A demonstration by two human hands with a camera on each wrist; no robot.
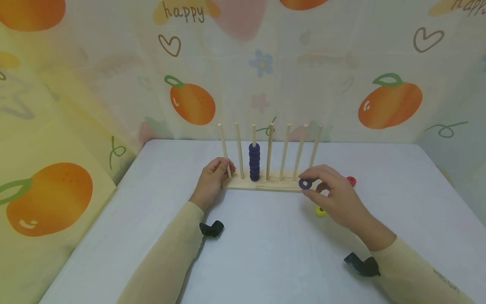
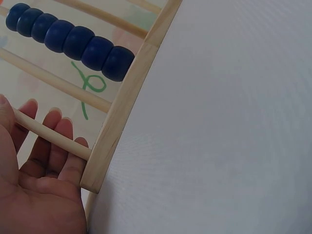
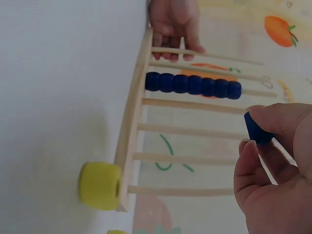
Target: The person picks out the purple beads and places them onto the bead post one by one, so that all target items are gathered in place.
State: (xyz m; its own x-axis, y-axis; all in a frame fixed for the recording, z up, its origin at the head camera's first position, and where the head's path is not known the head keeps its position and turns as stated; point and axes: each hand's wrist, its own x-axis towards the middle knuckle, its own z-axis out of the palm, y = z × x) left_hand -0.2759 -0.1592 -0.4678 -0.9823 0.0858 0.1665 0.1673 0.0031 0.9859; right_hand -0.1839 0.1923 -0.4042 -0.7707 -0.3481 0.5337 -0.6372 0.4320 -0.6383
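Note:
A wooden rack [image 1: 243, 184] with several upright pegs stands on the table. Its third peg from the left carries a stack of dark blue beads [image 1: 254, 162], and the top of that peg shows above them. My left hand [image 1: 211, 179] holds the leftmost peg [image 2: 53, 134] low down, thumb in front and fingers behind. In my right hand [image 1: 334, 196], a single blue bead [image 3: 258, 129] is pinched between thumb and fingertips, its hole facing the head camera. That bead is in front of the rack's right end, off the pegs.
A yellow bead [image 1: 320, 211] lies on the white table [image 1: 265, 245] below the right hand. Behind that hand a red bead [image 1: 351, 181] shows in part. A patterned cloth [image 1: 303, 55] hangs along the table's back edge.

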